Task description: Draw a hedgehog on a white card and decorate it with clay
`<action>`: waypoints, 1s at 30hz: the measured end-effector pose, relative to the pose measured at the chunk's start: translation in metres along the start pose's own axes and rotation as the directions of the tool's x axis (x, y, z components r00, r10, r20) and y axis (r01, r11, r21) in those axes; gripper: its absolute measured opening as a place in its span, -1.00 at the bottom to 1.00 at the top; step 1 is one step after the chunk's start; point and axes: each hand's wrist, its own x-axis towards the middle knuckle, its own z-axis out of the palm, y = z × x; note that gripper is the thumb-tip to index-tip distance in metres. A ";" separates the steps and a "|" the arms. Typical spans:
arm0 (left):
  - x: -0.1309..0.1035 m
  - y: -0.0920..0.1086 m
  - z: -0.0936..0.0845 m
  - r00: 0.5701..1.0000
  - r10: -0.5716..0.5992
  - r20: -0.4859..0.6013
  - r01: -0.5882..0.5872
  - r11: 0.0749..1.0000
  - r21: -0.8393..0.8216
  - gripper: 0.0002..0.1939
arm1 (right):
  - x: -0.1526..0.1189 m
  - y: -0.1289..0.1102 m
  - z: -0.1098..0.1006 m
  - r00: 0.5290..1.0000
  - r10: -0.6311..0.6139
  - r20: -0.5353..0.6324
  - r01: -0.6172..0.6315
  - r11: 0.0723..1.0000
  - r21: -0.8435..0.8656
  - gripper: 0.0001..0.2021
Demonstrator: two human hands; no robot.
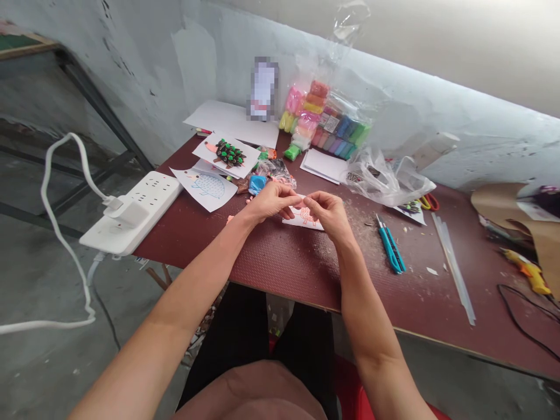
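Overall: scene lit mod. bright, soft & diffuse; exact light source can't be told.
Wall (219, 76): pale tones shown w/ low contrast.
Tabletop (271, 262): dull sheen picked up approx. mid, dark red kept readable.
Clear wrap (350, 23): small highlights thrown off creases.
Plastic bag (389, 181): whitish glare seen on folds.
Trousers (301, 344): rendered v. dark, detail mostly lost.
Left hand (275, 201) & right hand (326, 213): lit softly; fine detail btwn fingertips not resolved.
Upright rectangle (263, 87): masked by px mosaic.
Forearms (170, 315): stretched twd bottom by wide-angle distortion.
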 end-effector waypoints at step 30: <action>0.002 -0.001 0.000 0.998 0.016 0.054 -0.020 0.997 0.071 -0.86 | -0.002 -0.001 0.005 0.995 -0.081 -0.056 0.076 0.993 -0.089 -0.80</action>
